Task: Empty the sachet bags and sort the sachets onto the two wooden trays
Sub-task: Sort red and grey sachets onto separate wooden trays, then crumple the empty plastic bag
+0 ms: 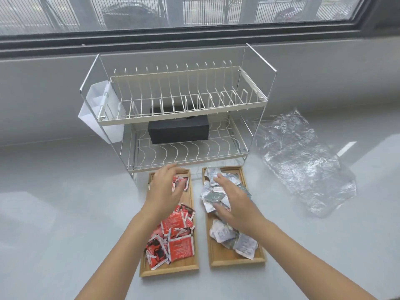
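left hand [165, 187]: fingers spread, over far end of left wooden tray [151, 270], grasping nothing.
right hand [234, 203]: fingers flat and relaxed on the silver-white sachets [225, 233], right wooden tray [259, 259].
red sachets [173, 237]: piled at the near end of the left tray, one by the left fingers.
crumpled clear plastic bags [303, 161]: on the pale bench, far right, apparently empty.
risk: heaped sachets near tray edges; a sweep could push some off or across.

Both hands reach forward, left [165, 189] and right [234, 203], fingers spread and relaxed, palms down.
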